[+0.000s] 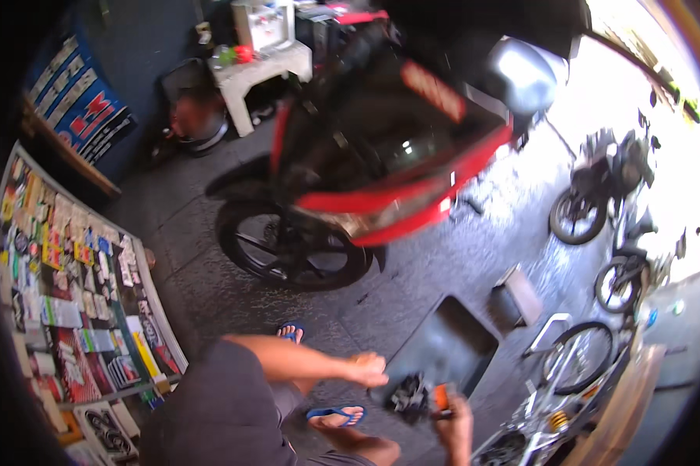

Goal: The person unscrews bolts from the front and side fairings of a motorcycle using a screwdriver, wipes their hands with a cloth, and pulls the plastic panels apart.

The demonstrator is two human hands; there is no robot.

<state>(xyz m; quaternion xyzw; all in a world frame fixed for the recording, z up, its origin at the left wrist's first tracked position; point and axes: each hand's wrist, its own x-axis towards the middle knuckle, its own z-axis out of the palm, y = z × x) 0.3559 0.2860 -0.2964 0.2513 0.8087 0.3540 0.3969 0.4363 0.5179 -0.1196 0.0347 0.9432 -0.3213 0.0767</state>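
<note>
My right hand (455, 426) is closed on a small orange and black object (442, 398) of a kind I cannot make out. It is at the lower right edge of a dark rectangular tray (466, 330) on the floor. A crumpled black thing (410, 394), perhaps a cloth, lies at the tray's near end, between my hands. My left hand (368, 369) hovers by the tray's left edge; nothing shows in it, and blur hides how its fingers are set. Ahead stands a red and black motorcycle (397, 202), its front wheel (292, 245) turned toward me.
A display case (86, 295) full of small packages stands at the left. Behind the motorcycle is a white stool (268, 70). A grey box-like piece (518, 295) lies beyond the tray. At the right are a bicycle (579, 357) and parked motorcycles (610, 179).
</note>
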